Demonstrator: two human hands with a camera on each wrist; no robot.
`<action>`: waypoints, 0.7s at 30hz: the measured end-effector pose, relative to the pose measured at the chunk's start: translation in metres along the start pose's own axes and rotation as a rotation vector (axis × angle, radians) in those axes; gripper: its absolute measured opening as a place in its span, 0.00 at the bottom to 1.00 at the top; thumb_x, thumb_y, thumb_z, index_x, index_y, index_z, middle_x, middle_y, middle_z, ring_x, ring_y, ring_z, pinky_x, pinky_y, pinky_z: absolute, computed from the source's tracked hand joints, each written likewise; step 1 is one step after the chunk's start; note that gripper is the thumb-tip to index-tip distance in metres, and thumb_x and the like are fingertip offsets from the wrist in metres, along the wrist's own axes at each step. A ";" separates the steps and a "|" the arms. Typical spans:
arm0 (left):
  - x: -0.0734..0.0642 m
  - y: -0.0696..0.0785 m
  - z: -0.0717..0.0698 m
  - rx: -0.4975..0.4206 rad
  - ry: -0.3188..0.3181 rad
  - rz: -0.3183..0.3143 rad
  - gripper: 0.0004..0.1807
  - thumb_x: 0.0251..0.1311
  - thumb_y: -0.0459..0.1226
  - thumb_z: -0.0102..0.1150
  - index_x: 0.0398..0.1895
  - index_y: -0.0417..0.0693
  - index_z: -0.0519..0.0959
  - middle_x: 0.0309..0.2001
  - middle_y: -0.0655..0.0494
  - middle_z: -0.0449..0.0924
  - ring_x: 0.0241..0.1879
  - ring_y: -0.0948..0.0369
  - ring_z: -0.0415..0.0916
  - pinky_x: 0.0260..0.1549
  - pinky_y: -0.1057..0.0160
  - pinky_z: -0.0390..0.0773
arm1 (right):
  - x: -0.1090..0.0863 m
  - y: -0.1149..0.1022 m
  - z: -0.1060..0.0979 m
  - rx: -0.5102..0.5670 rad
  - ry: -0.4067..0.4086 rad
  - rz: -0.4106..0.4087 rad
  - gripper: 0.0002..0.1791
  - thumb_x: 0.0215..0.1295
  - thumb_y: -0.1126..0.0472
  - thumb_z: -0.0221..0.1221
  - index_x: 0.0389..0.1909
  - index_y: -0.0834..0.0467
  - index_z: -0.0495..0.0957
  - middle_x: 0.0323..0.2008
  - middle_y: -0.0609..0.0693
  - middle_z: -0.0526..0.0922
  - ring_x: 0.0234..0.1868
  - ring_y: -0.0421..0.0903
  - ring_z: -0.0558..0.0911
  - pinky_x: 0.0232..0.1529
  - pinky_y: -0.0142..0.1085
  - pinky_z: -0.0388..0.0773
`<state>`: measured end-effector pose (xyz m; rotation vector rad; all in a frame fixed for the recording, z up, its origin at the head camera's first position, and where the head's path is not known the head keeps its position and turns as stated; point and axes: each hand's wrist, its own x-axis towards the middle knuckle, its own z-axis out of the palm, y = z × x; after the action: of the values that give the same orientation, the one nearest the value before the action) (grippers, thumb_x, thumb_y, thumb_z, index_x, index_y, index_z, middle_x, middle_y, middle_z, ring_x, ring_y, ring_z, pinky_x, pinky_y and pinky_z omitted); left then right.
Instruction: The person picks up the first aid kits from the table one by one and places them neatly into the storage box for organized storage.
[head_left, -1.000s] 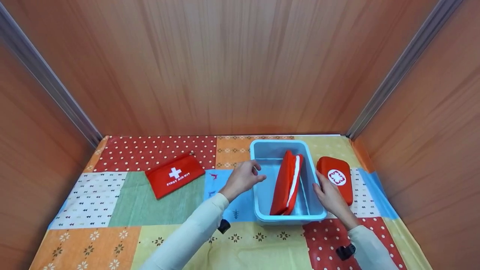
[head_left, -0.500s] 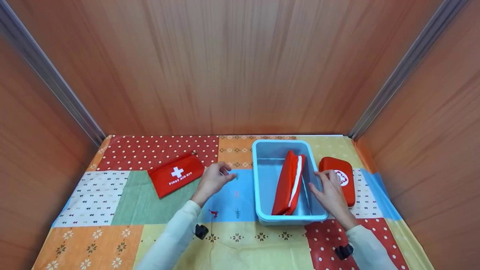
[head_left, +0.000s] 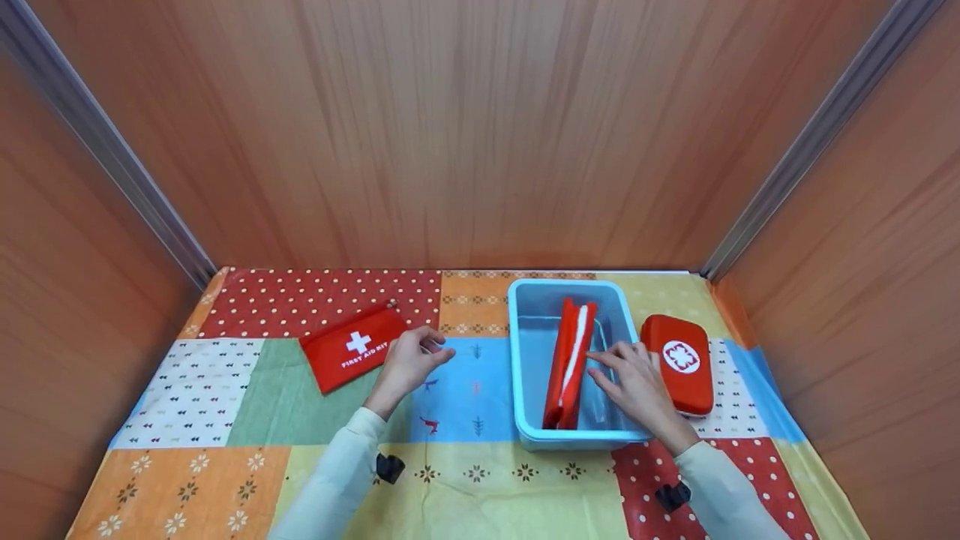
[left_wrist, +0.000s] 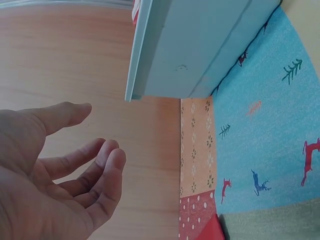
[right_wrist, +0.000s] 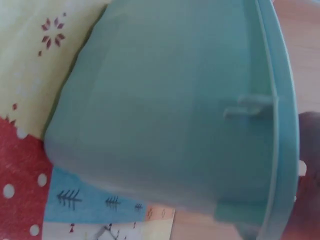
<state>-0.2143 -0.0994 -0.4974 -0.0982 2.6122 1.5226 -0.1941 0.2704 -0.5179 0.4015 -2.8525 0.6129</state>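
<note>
A light blue plastic bin stands right of centre in the head view. Inside it a red pouch with a white stripe stands on edge, lengthwise. My right hand reaches over the bin's right rim, its fingertips at the pouch's right side. In the right wrist view the bin wall hides most of that hand. Away to the left, my left hand hovers with loosely bent fingers and nothing in them. It overlaps the corner of a flat red first aid kit pouch bearing a white cross.
A red first aid case with a round white emblem lies close along the bin's right side. Beneath everything is a patchwork tablecloth. Wood-grain panels enclose the table at the back and both sides.
My left hand has moved left, away from the bin. My right hand has gone from the bin's outer right side to over its inside, and the striped pouch now stands more upright.
</note>
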 end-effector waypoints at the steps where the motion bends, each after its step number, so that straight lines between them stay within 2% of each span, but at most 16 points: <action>1: 0.000 0.000 -0.001 -0.003 0.002 -0.002 0.14 0.56 0.43 0.70 0.44 0.51 0.80 0.38 0.56 0.81 0.38 0.58 0.77 0.35 0.63 0.82 | 0.000 -0.001 0.000 0.005 -0.012 -0.011 0.20 0.62 0.52 0.66 0.56 0.47 0.82 0.42 0.47 0.78 0.45 0.44 0.71 0.44 0.42 0.65; 5: 0.001 -0.003 -0.003 0.002 0.011 -0.015 0.16 0.54 0.44 0.71 0.44 0.52 0.80 0.39 0.56 0.80 0.39 0.58 0.77 0.35 0.63 0.82 | -0.002 0.001 -0.002 0.031 -0.002 -0.017 0.19 0.62 0.53 0.66 0.55 0.47 0.82 0.43 0.48 0.79 0.46 0.45 0.73 0.44 0.42 0.67; 10: 0.002 -0.008 -0.005 0.007 0.017 -0.027 0.16 0.54 0.43 0.71 0.44 0.52 0.80 0.38 0.56 0.80 0.38 0.58 0.77 0.35 0.65 0.82 | -0.007 0.016 -0.011 0.088 0.059 0.051 0.17 0.61 0.55 0.66 0.52 0.52 0.83 0.44 0.50 0.79 0.44 0.46 0.74 0.45 0.44 0.70; 13: 0.002 -0.010 -0.005 0.001 0.013 -0.025 0.16 0.55 0.43 0.71 0.44 0.52 0.80 0.38 0.56 0.80 0.38 0.58 0.77 0.35 0.65 0.81 | -0.009 0.031 -0.017 0.121 0.075 0.121 0.17 0.63 0.56 0.65 0.53 0.55 0.82 0.45 0.53 0.79 0.45 0.49 0.74 0.48 0.46 0.71; 17: 0.002 -0.011 -0.004 0.000 0.006 -0.019 0.15 0.56 0.43 0.70 0.45 0.51 0.80 0.38 0.56 0.80 0.38 0.58 0.77 0.35 0.64 0.81 | -0.014 0.051 -0.025 0.126 0.077 0.252 0.20 0.65 0.57 0.62 0.56 0.59 0.78 0.48 0.57 0.76 0.50 0.54 0.73 0.51 0.51 0.76; 21: 0.002 -0.011 -0.001 0.003 -0.001 -0.001 0.15 0.57 0.43 0.69 0.44 0.49 0.80 0.37 0.56 0.80 0.38 0.58 0.77 0.35 0.64 0.81 | -0.019 0.069 -0.030 0.121 0.065 0.371 0.25 0.66 0.56 0.60 0.61 0.63 0.73 0.52 0.62 0.73 0.52 0.58 0.72 0.50 0.55 0.80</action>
<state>-0.2147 -0.1054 -0.5066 -0.0984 2.6132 1.5188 -0.1931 0.3483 -0.5212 -0.1353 -2.8535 0.8466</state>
